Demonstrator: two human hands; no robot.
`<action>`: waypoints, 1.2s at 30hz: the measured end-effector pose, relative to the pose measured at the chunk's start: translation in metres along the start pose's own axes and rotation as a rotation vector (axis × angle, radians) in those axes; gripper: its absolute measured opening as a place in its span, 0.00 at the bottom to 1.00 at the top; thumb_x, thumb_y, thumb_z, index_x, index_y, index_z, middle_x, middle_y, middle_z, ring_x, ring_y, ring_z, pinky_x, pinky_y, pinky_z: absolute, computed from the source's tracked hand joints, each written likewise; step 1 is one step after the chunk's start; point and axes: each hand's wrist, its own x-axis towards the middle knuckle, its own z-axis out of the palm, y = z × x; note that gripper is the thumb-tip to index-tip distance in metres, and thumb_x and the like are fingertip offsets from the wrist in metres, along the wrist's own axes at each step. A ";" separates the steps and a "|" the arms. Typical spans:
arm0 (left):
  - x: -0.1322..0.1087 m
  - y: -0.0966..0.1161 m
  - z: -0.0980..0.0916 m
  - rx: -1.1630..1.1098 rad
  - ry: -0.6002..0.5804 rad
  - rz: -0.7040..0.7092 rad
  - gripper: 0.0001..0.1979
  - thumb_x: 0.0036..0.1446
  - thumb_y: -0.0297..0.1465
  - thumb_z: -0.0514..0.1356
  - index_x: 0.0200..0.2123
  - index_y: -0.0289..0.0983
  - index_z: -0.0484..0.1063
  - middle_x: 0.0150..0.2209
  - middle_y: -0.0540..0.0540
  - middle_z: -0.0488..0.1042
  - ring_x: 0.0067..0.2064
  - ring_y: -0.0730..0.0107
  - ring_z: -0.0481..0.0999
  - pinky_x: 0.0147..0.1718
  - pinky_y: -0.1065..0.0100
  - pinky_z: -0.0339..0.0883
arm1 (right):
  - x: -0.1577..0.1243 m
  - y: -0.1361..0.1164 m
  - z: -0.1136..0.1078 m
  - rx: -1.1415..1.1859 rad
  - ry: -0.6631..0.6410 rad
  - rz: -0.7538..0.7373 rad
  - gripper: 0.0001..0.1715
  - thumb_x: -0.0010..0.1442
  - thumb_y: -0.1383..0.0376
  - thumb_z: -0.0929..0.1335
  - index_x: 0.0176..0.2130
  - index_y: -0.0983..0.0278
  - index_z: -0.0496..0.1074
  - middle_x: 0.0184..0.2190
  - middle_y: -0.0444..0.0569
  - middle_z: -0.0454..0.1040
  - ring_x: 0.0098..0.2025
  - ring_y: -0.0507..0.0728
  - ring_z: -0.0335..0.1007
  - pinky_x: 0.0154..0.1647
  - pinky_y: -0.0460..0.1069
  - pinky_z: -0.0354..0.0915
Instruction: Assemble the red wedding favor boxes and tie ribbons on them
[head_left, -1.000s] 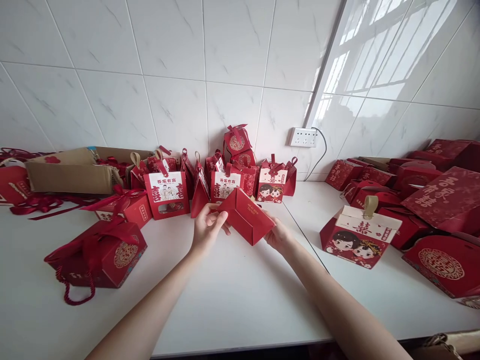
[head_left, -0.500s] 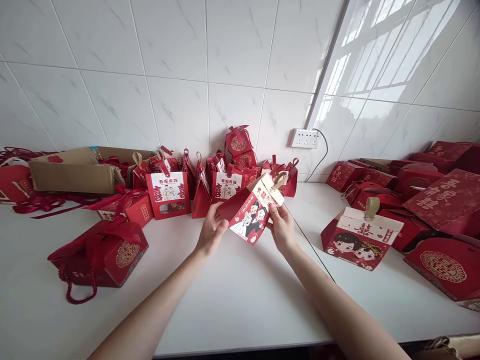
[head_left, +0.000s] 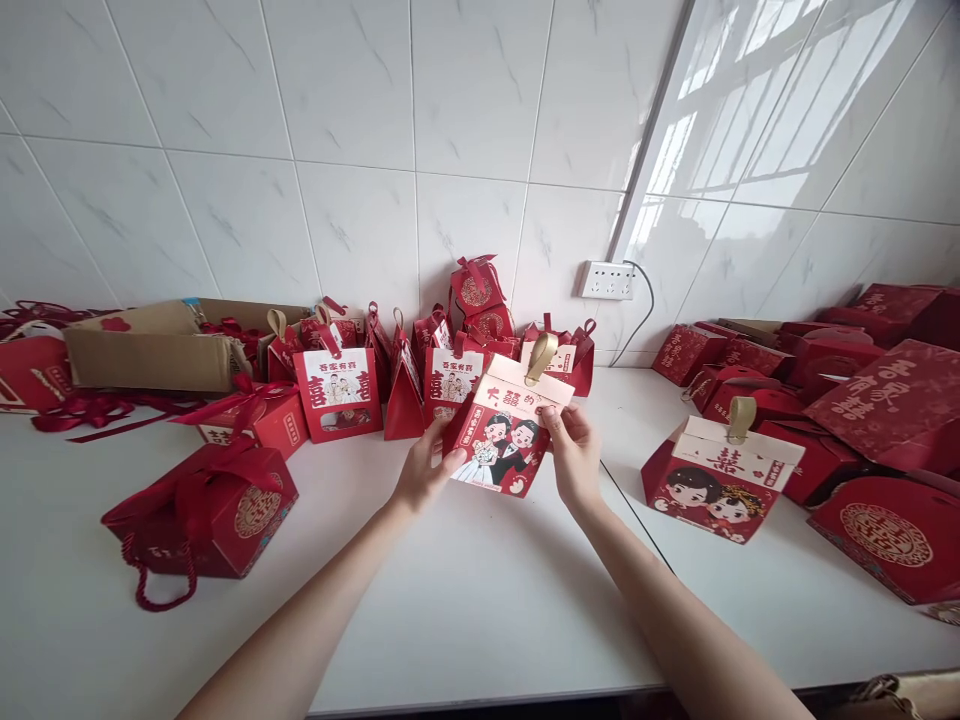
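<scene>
Between my hands, above the white table (head_left: 465, 610), is a red and cream wedding favor box (head_left: 501, 440) with a cartoon couple on its front and a gold ribbon loop (head_left: 541, 358) on top. My left hand (head_left: 427, 468) grips its lower left edge. With thumb and fingers, my right hand (head_left: 574, 450) pinches its upper right edge, just under the cream flap. The box leans slightly, its printed face toward me. To the right stands a similar favor box (head_left: 724, 480) with two cartoon faces and a gold loop.
Along the tiled wall stand several red gift boxes (head_left: 341, 405). A ribbon-tied red box (head_left: 210, 510) with a rope handle sits at left, before an open cardboard box (head_left: 154, 355). Red boxes (head_left: 885, 400) pile up at right. A power strip (head_left: 606, 281) is on the wall.
The held favor box has turned so its printed front faces me more squarely, and its tilt has lessened. Both hands keep hold of it; my right hand has shifted slightly right.
</scene>
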 end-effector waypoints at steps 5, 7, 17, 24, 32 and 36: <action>0.000 -0.001 -0.003 -0.001 -0.086 -0.020 0.26 0.49 0.49 0.56 0.43 0.35 0.68 0.42 0.41 0.77 0.46 0.54 0.76 0.45 0.58 0.68 | -0.001 -0.004 -0.001 -0.042 -0.027 -0.050 0.19 0.52 0.50 0.70 0.31 0.63 0.69 0.30 0.46 0.73 0.33 0.55 0.69 0.33 0.48 0.67; -0.002 -0.002 -0.004 0.062 -0.152 -0.028 0.27 0.49 0.49 0.56 0.45 0.35 0.68 0.43 0.42 0.77 0.46 0.53 0.75 0.47 0.57 0.68 | -0.002 -0.005 -0.002 -0.085 -0.025 -0.077 0.19 0.53 0.50 0.69 0.30 0.63 0.68 0.29 0.45 0.72 0.32 0.54 0.69 0.32 0.48 0.66; -0.008 0.005 -0.005 0.296 -0.307 -0.107 0.24 0.48 0.43 0.60 0.46 0.37 0.72 0.45 0.43 0.79 0.47 0.53 0.77 0.45 0.59 0.69 | -0.007 -0.007 -0.003 -0.315 -0.181 -0.228 0.14 0.58 0.54 0.66 0.31 0.63 0.68 0.28 0.45 0.71 0.29 0.53 0.66 0.26 0.46 0.65; -0.007 0.000 -0.004 0.178 -0.067 0.016 0.24 0.49 0.45 0.58 0.44 0.34 0.71 0.42 0.43 0.79 0.43 0.56 0.78 0.42 0.61 0.71 | -0.008 -0.003 -0.007 -0.340 -0.378 -0.300 0.25 0.60 0.48 0.62 0.49 0.61 0.67 0.45 0.52 0.71 0.45 0.61 0.69 0.37 0.51 0.69; -0.001 0.001 0.006 -0.233 0.140 -0.092 0.30 0.49 0.49 0.58 0.47 0.31 0.68 0.47 0.37 0.77 0.48 0.50 0.76 0.45 0.56 0.72 | -0.005 -0.002 -0.006 -0.321 -0.541 0.015 0.32 0.56 0.50 0.67 0.55 0.61 0.62 0.50 0.55 0.70 0.48 0.62 0.69 0.45 0.58 0.69; -0.003 0.004 0.003 -0.231 0.043 -0.021 0.27 0.48 0.46 0.60 0.46 0.33 0.69 0.48 0.38 0.76 0.50 0.49 0.75 0.47 0.55 0.71 | -0.023 -0.020 -0.012 -0.249 -0.575 0.132 0.29 0.57 0.52 0.67 0.55 0.58 0.58 0.55 0.55 0.65 0.49 0.61 0.69 0.45 0.58 0.71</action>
